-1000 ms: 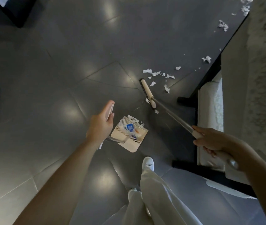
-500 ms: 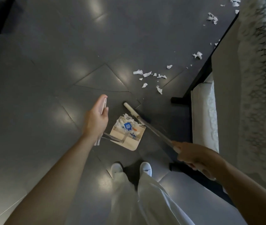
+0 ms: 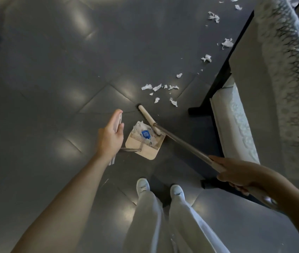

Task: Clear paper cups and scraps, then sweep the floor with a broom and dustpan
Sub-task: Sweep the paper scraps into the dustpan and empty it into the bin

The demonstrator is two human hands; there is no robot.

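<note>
Setting: domestic interior, likely a living room; which room cannot be told for certain.
Floor (image 3: 53, 88): large dark grey glossy tiles with lamp glare reflected in patches. It spans 7 to 1 o'clock.
Furniture, 3 o'clock: black frame (image 3: 218, 84) standing on the floor, with a white padded cushion (image 3: 234, 128) set within it.
Textile, 2 o'clock: white lace cloth (image 3: 289, 70) draped over a pale top above the cushion, a homely trimming.
Tools, centre: light household broom (image 3: 148, 117) and long-handled dustpan (image 3: 148, 148).
Litter: torn white paper scraps (image 3: 156, 87) strewn from 12 to 2 o'clock, beside the frame.
</note>
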